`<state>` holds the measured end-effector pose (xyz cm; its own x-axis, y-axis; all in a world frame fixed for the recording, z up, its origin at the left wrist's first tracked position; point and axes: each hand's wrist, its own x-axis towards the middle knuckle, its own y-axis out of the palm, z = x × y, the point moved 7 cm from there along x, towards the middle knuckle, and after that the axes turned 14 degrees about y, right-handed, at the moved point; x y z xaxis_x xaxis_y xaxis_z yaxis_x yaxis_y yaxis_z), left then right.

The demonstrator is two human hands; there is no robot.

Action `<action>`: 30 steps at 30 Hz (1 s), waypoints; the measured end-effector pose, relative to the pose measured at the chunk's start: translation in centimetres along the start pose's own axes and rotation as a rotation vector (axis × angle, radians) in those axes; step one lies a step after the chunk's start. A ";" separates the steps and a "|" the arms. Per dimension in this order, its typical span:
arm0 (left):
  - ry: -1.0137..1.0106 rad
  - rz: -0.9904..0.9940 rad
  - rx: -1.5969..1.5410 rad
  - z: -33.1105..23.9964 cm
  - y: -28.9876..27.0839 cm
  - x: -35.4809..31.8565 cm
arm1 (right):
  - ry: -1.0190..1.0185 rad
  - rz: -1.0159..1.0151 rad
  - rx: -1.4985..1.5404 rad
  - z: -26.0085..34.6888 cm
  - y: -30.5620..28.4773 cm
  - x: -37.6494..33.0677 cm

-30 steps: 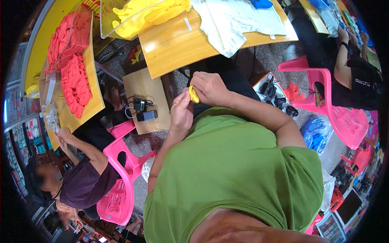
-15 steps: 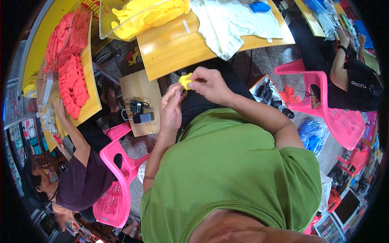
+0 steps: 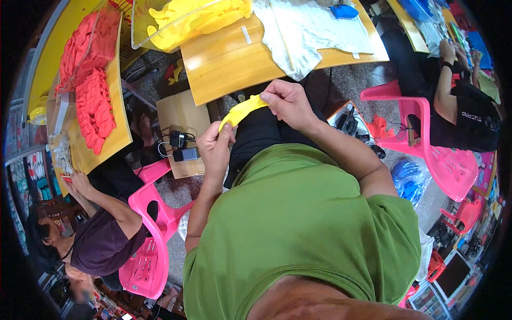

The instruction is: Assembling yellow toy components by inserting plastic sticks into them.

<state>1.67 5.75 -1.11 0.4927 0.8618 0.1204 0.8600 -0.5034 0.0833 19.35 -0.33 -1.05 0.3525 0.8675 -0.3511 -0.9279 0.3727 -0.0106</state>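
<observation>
Pinched between my two hands is a limp yellow piece of soft, stretchy-looking material [image 3: 241, 111], drawn out into a curved strip over my lap. My left hand [image 3: 214, 148] is closed on its lower left end. The upper right end is held between the thumb and fingers of my right hand [image 3: 290, 105]. Just beyond my hands stands a wooden table [image 3: 224, 69]. A clear bin [image 3: 140, 33] on it holds many similar yellow pieces [image 3: 200, 24]. White cloth [image 3: 314, 32] lies to the right of the bin, with a small blue piece [image 3: 344, 11] on it.
On the left, red pieces [image 3: 95, 106] are stacked on another table, where a co-worker [image 3: 106, 234] sits on a pink chair [image 3: 146, 261]. A cardboard piece with chargers [image 3: 178, 141] lies beside my left arm. Another pink chair [image 3: 426, 128] and a co-worker [image 3: 472, 112] are at right.
The yellow piece was bunched between my close-set hands; now it is drawn out lengthwise. My left hand moved left and nearer, my right hand to the right. The left co-worker's hands came nearer together.
</observation>
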 end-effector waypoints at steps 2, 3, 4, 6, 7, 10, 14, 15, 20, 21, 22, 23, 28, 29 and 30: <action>0.061 -0.022 0.037 -0.5 -0.2 0.1 | -0.007 -0.024 0.062 0.0 0.1 -0.2; -0.058 -0.020 -0.145 0.7 -0.2 0.1 | -0.002 -0.025 0.134 0.0 0.4 -0.4; -0.177 -0.018 -0.327 1.8 -0.1 -0.1 | 0.002 -0.026 0.205 0.0 0.5 -0.5; -0.043 0.026 -0.037 1.4 -0.9 0.4 | -0.059 -0.002 0.126 0.8 0.4 -0.8; 0.091 0.070 0.251 0.4 -1.0 0.8 | -0.117 0.022 0.045 1.3 0.5 -1.0; 0.357 0.108 0.520 -4.0 0.1 1.5 | -0.302 0.012 -0.086 2.7 0.4 -1.8; 0.451 0.165 0.455 -5.0 1.5 2.3 | -0.417 0.040 -0.231 4.3 1.7 -2.9; 0.365 0.255 0.368 -4.0 1.8 2.4 | -0.417 0.037 -0.233 4.1 1.6 -2.9; 0.026 0.088 -0.235 -2.1 0.9 2.2 | -0.554 0.122 -0.407 4.2 1.3 -2.6; 0.027 0.086 -0.233 -2.1 1.0 2.1 | -0.555 0.124 -0.406 4.4 1.1 -2.5; -0.055 0.067 -0.336 -1.6 1.2 1.8 | -0.497 0.107 -0.421 4.2 0.8 -2.2; -0.136 0.047 -0.438 -1.1 1.4 1.6 | -0.438 0.091 -0.435 4.1 0.7 -1.8; -0.077 0.072 -0.419 -1.3 2.3 1.0 | -0.451 0.037 -0.337 4.1 0.9 -1.9; -0.012 0.114 -0.335 -1.7 2.6 1.1 | -0.393 0.025 -0.306 3.9 0.7 -1.7; 0.054 0.156 -0.251 -2.0 2.8 1.2 | -0.337 0.013 -0.274 3.6 0.5 -1.4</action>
<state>4.42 5.20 1.29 0.6029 0.7716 0.2027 0.7117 -0.6350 0.3005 18.79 -0.15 2.83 0.3188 0.9474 -0.0278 -0.9144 0.2997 -0.2719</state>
